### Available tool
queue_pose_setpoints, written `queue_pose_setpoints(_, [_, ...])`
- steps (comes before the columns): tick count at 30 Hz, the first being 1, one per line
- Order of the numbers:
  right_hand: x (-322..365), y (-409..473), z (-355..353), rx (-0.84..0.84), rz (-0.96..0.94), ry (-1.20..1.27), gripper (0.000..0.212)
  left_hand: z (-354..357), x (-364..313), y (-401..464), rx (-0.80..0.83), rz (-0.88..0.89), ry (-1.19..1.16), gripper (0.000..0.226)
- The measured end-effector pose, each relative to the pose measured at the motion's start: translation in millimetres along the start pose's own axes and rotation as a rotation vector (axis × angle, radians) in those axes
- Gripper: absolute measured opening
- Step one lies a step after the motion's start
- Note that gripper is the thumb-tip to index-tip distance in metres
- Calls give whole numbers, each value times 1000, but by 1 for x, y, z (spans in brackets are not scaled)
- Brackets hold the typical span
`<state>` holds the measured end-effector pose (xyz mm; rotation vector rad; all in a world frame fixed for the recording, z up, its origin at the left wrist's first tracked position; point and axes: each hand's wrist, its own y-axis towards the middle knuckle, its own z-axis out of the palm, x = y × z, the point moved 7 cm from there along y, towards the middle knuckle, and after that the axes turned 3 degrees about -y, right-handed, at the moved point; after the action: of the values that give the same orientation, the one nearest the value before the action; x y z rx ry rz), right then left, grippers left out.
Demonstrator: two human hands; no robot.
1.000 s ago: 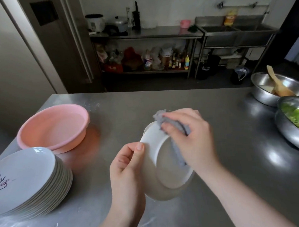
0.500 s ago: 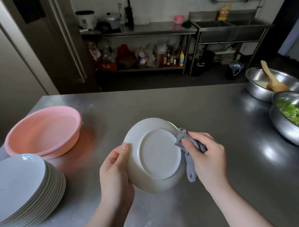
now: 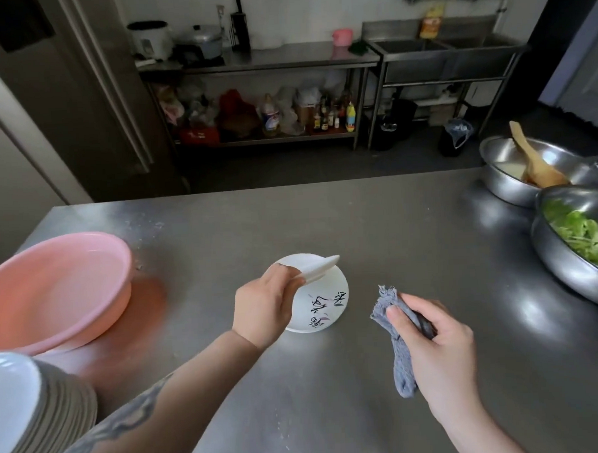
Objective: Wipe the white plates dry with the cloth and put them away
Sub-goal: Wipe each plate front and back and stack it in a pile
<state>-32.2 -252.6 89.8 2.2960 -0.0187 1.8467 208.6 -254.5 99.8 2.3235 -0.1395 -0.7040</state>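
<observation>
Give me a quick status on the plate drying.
Left hand gripping plate rim over counter. Right hand holding cloth, off plate. Nothing in the way.

The bench [image 3: 325,232] is brushed steel with dull sheen. The plate [image 3: 323,304] is glossy white ceramic, the cloth [image 3: 400,352] rough grey terry, the basin [image 3: 58,288] smooth pink plastic.

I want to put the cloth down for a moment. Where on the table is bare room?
Bare steel lies beyond the white plate, toward the table far edge, and in front of the right hand. It is crowded at left by the pink basin and plate stack, at right by the metal bowls.
</observation>
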Motion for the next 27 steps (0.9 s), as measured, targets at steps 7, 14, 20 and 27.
queue_pose_setpoints(7, [-16,14,2,12,56,15,25,41,9,-13,39,204,130,25])
queue_pose_setpoints(14, [-28,17,11,42,73,4,29,71,7,-41,150,293,39,9])
queue_pose_setpoints(20, [-43,13,9,55,109,-2,22,90,26,-57,255,71,-5,22])
queue_pose_setpoints(27, [-51,6,15,89,133,-3,16,97,36,-61,389,-153,-43,15])
